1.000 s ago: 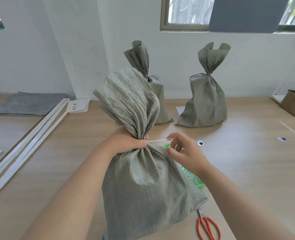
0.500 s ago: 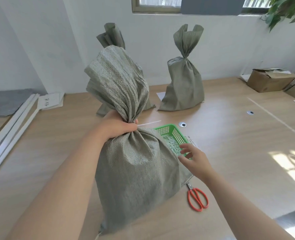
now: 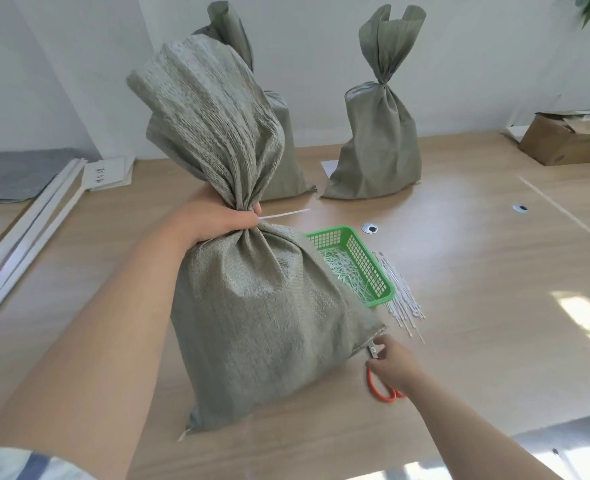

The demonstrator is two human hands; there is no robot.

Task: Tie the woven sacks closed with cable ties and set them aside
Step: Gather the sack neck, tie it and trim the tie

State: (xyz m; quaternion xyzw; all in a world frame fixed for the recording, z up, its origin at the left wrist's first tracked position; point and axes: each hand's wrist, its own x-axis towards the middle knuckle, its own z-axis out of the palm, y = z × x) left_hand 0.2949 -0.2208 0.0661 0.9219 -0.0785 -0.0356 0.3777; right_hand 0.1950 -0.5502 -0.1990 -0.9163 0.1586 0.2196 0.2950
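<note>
The woven sack (image 3: 262, 306) stands near the worktop's (image 3: 477, 271) front edge, my left hand (image 3: 214, 220) clenched round its gathered neck, where a white cable tie (image 3: 283, 214) pokes out. By its right corner my right hand (image 3: 395, 365) curls its fingers onto the orange scissors (image 3: 378, 389).

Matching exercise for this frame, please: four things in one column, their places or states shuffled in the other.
1 near sack
2 scissors
3 basket
4 cardboard box

A holds white cable ties
B at the far right
C neck gripped by the left hand
D under the right hand

Pairs: 1-C, 2-D, 3-A, 4-B
</note>
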